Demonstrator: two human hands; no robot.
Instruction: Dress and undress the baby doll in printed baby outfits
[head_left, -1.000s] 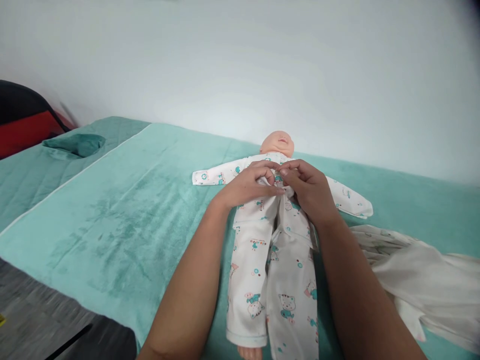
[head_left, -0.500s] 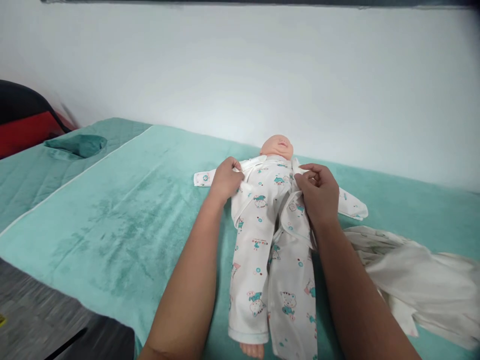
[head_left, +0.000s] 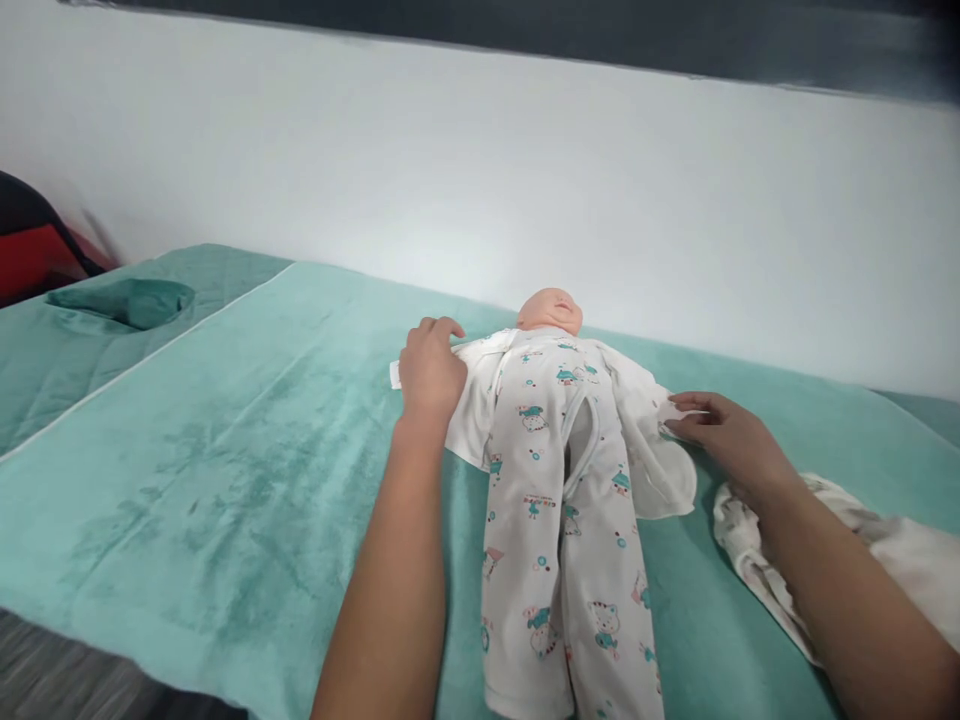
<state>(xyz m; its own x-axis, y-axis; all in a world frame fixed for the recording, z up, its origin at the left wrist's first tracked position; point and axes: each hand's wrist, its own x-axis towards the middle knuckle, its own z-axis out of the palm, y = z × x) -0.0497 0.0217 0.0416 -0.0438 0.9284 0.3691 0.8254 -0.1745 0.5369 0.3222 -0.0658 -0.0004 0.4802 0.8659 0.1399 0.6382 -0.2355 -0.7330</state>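
A baby doll [head_left: 551, 310] lies on its back, its head toward the wall. It wears white printed trousers [head_left: 529, 480], pulled high over its chest. Both front panels of its white baby shirt [head_left: 660, 475] are spread open to the sides. My left hand [head_left: 433, 368] is over the sleeve on the left with bent fingers closed on the shirt's edge; part of this grip is hidden. On the other side, my right hand [head_left: 724, 432] pinches the shirt near the sleeve between thumb and fingers.
A crumpled white cloth garment [head_left: 832, 510] lies partly under my right forearm. The green bed cover [head_left: 225, 450] stretches left toward a hole [head_left: 124, 303] in the bed. A white wall [head_left: 360, 170] stands behind, and a red and black object [head_left: 37, 250] is at the far left.
My hands moved apart from the doll's chest, drawing the shirt's front panels outward to both sides and uncovering the trousers' upper part. The view also shifted, showing more dark strip along the wall.
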